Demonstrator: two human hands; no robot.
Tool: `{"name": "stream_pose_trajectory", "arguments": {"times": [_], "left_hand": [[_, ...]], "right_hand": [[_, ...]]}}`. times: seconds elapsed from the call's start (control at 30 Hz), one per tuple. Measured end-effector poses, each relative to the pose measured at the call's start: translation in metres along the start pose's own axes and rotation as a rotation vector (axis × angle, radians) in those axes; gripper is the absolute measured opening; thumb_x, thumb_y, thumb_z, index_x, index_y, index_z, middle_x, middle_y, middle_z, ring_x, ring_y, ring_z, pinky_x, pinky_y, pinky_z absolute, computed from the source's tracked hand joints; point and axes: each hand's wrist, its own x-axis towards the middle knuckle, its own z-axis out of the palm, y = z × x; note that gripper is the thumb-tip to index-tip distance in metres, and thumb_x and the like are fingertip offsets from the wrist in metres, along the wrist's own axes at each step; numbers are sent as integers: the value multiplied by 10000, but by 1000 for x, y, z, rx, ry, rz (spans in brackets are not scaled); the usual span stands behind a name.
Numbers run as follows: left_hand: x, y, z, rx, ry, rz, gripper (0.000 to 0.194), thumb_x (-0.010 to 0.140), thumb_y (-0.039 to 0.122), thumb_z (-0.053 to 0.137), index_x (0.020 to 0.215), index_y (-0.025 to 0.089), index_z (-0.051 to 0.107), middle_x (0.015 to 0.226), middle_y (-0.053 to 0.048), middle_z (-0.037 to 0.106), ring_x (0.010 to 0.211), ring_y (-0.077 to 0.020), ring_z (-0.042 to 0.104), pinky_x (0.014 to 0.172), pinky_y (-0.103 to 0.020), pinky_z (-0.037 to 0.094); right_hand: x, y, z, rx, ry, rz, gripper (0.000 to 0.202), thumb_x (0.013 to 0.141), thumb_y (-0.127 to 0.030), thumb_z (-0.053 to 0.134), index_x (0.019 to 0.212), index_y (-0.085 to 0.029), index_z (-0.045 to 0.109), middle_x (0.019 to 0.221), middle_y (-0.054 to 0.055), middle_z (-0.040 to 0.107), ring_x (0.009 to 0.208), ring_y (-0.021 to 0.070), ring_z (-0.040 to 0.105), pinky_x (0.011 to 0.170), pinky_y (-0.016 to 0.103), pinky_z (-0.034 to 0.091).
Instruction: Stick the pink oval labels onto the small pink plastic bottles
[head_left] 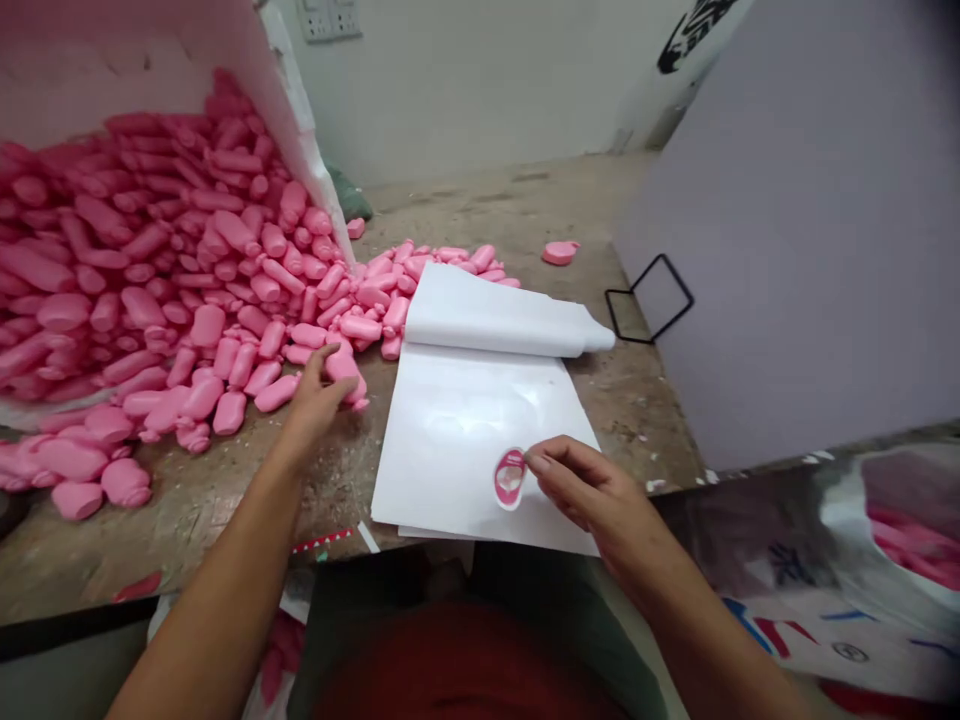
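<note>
My left hand (319, 390) is closed round a small pink plastic bottle (346, 370), tilted, beside the heap of like bottles. Between the thumb and forefinger of my right hand (577, 485) is the edge of an oval pink and white sticker (510, 478). The sticker hangs over, or lies against, a white sheet (457, 430); I cannot tell whether they touch. This sheet lies on the workbench in front of me, its far part folded back in a loose white roll (487, 315).
A large white-walled box (304, 110) spills many pink bottles (172, 215) onto the workbench (645, 420) at left. One bottle (560, 252) lies alone at the back. A black wire stand (651, 300) stands against a grey panel (810, 240). A bag (847, 590) sits low at right.
</note>
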Motion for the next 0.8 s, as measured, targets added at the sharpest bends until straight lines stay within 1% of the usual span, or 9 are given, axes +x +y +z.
{"name": "stream_pose_trajectory", "arguments": {"times": [0.1,0.17,0.23,0.37,0.43,0.53,0.63,0.73,0.8], "left_hand": [[-36,-1,-5,-368,-52,-114,360,733,159,717,1049,213,553,979,-14,651,808,-141,683,746,-289,604],[-59,-2,3,-597,-60,-256,250,723,93,722,896,168,558,920,-30,679,795,-146,697,723,-259,611],[-79,-4,17,-724,-51,-384,188,743,51,703,821,145,560,893,-45,699,770,-142,706,702,-234,616],[-100,-5,45,-919,-175,-568,153,828,9,615,950,100,624,963,-74,731,785,-128,726,747,-219,622],[-104,-4,52,-1001,-184,-635,162,884,23,559,1013,94,626,947,-71,739,788,-125,735,768,-218,623],[-107,-1,55,-1048,-211,-699,158,954,112,515,1067,89,624,936,-87,747,814,-155,749,745,-236,631],[-109,0,53,-1019,-386,-724,241,962,206,549,1148,70,622,1036,-137,743,825,-184,751,687,-246,631],[-112,-2,52,-990,-482,-646,300,892,145,643,1191,120,623,1069,-106,735,831,-156,742,706,-219,617],[-115,-3,52,-944,-507,-604,390,816,77,701,1189,164,624,1022,-63,727,911,-178,737,768,-250,620]], "right_hand": [[-1,-2,6,16,-48,11,387,777,-597,674,756,-212,642,585,-48,389,535,108,293,482,264,207],[-2,-2,10,35,-80,23,371,789,-582,668,760,-213,644,595,-47,395,543,110,298,493,267,211],[-1,-1,12,55,-101,36,364,790,-576,672,764,-214,647,593,-51,392,539,107,288,502,269,219],[-3,1,10,76,-112,41,344,774,-559,706,804,-219,666,597,-57,400,534,102,281,516,270,241],[-4,0,8,81,-124,49,344,783,-558,705,849,-221,680,601,-57,405,538,103,290,517,268,248],[-7,-1,5,100,-152,53,359,793,-560,698,904,-219,692,601,-55,416,543,105,304,515,264,263],[-7,-3,4,107,-157,31,354,806,-554,687,927,-221,696,599,-54,429,541,107,316,518,262,287],[-5,-3,2,69,-128,-12,327,815,-545,675,881,-225,692,587,-57,417,534,109,317,517,264,294],[-4,-5,2,18,-97,-36,309,808,-533,677,793,-225,674,573,-58,404,532,111,319,518,266,298]]}}
